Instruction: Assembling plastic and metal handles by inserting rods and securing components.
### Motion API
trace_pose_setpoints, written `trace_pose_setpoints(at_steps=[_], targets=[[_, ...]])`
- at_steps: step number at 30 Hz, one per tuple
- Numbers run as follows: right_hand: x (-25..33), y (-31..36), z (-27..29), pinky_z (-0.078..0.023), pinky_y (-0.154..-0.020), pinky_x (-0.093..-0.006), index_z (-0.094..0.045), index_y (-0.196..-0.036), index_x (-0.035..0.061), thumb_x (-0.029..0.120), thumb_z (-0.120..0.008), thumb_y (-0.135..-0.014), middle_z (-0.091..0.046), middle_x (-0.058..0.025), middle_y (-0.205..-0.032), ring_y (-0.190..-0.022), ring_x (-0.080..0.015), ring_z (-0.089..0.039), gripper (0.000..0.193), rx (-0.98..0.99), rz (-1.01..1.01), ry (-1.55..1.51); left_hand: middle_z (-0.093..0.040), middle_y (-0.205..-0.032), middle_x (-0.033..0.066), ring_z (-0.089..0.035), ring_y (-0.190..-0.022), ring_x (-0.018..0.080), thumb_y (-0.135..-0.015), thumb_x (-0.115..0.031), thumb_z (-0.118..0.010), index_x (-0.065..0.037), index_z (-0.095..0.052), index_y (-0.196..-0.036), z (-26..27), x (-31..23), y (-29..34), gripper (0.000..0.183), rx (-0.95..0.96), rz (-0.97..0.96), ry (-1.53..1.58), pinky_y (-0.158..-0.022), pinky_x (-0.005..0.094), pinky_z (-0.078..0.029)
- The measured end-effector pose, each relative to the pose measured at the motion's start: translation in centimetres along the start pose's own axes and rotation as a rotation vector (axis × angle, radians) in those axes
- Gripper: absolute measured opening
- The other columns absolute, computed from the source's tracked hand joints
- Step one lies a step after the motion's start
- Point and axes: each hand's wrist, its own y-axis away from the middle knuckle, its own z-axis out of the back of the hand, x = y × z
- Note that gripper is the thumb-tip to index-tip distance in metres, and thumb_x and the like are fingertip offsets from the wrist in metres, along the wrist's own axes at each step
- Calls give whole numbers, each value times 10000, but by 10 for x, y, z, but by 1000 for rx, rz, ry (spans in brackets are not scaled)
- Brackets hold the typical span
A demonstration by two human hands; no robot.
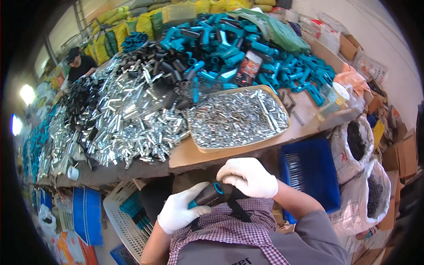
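My left hand, in a white glove, is closed around a black tube-shaped handle with teal trim. The handle tilts up to the right, and its teal-ringed end faces my right hand. That hand, also gloved in white, is just above and right of this end, its fingers curled and pressed together. Whatever is between its fingertips is hidden. Beyond my hands, at the table's edge, a shallow tray is full of small shiny metal pieces.
Silvery parts and teal housings heap over the table. A phone leans behind the tray. Below the table are a blue crate on the right, white sacks beside it, and a white basket at left. Another person is far left.
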Motion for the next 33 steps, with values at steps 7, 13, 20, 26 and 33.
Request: trace_pose_setpoints(at_steps=[7,13,20,26,33], targets=[[11,-37,-34,-533,-708,-379,-638,-1001,87,114,-644,-895,-669,-103,-850,-784,-314,-669,109,-8,18,-97,-690,-1045,211,-700,-967,334,-740,-448,-822,-21,-576,-1306,3,32,17,751,-357,-109,156,-828,350,-540],[5,-83,-44,-531,-679,-379,-614,-990,101,197,-608,-944,-665,-88,-815,-745,-333,-668,106,326,37,68,-698,-1052,213,-702,-955,356,-718,-425,-831,-24,-598,-1278,16,64,12,727,-328,-158,-94,-824,361,-551],[-88,-222,54,-518,-856,-429,-694,-1036,79,354,-543,-948,-685,-147,-995,-951,-337,-657,326,97,82,468,-679,-838,56,-640,-734,123,-745,-639,-768,55,-600,-1226,25,82,6,861,-642,-81,290,-728,292,-536],[-221,-304,135,-538,-844,-445,-743,-933,129,208,-572,-876,-720,-156,-964,-921,-340,-683,196,-258,-321,1035,-724,-977,165,-717,-895,213,-727,-482,-826,19,-590,-1285,29,88,7,787,-559,25,241,-803,329,-540],[-263,-357,115,-546,-817,-399,-773,-926,110,173,-580,-884,-748,-101,-999,-953,-285,-695,207,-103,-418,1441,-703,-860,85,-677,-795,151,-717,-537,-794,32,-594,-1262,25,96,11,813,-632,107,186,-769,304,-536]])
